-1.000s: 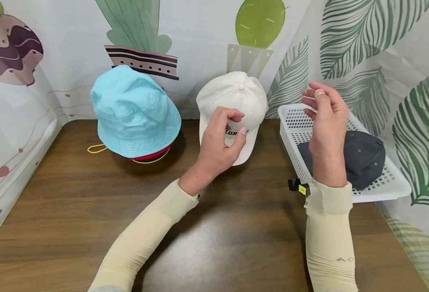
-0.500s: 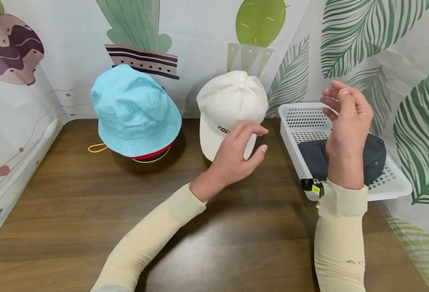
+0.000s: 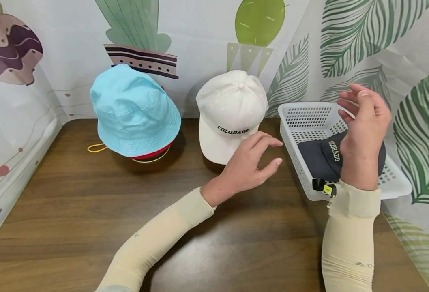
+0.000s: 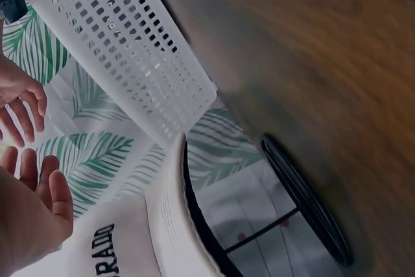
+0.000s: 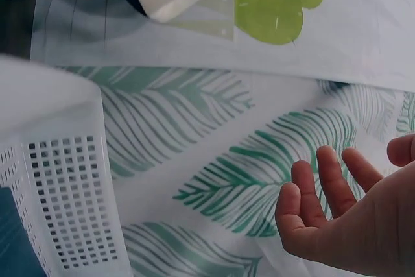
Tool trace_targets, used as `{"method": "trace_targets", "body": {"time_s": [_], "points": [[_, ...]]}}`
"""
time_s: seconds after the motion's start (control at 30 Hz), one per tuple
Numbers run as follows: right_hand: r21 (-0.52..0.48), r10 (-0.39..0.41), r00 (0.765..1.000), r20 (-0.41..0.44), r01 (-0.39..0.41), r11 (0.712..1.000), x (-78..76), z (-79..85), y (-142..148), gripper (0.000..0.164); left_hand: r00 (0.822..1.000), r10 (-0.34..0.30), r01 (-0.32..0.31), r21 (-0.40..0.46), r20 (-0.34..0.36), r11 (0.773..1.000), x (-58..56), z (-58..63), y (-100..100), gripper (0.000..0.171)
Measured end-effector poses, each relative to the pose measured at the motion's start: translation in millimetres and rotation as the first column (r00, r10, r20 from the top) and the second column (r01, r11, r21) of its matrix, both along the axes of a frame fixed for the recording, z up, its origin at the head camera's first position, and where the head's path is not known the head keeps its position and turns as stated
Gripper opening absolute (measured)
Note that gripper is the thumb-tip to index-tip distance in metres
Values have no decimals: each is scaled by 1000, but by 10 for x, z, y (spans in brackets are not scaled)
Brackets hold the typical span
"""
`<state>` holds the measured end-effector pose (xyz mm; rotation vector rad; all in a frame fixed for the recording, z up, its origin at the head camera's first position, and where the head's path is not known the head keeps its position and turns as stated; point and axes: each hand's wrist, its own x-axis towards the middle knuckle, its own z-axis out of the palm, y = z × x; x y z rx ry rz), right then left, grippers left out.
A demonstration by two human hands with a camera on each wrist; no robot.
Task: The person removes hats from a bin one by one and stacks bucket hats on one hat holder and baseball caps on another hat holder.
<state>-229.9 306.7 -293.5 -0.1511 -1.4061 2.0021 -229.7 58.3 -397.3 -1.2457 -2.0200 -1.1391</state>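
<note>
My left hand [image 3: 245,166], fingers loosely bent and holding nothing, hovers in front of a white baseball cap [image 3: 232,101] lettered COLORADO. That cap sits raised on a stand, whose black round base [image 4: 305,199] shows in the left wrist view. Over the white perforated basket [image 3: 305,113] my right hand [image 3: 367,129] is held up, fingers relaxed, with nothing in its grasp. A dark baseball cap [image 3: 318,158], also lettered, lies in the basket, partly hidden behind the right hand and wrist.
A light blue bucket hat [image 3: 132,109] stands at the back left, with a red edge and a yellow cord [image 3: 97,148] beneath it. The brown wooden table [image 3: 72,211] is backed by a white cloth [image 3: 200,36] printed with plants.
Both hands have moved to the right. My left hand has come away from over the white cap's front, uncovering its lettering. The dark cap's lettering has come into view.
</note>
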Motion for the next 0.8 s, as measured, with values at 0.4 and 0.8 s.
{"method": "trace_targets", "body": {"time_s": [0.4,0.8], "points": [[-75,-68,996,55,72,995,-49,-76,271,27,999,26,-20,-174,33,985,103,-86,237,43],[-11,-128,983,134,130,991,-56,-165,464,23,999,-14,23,-221,43,975,196,-132,457,46]]}}
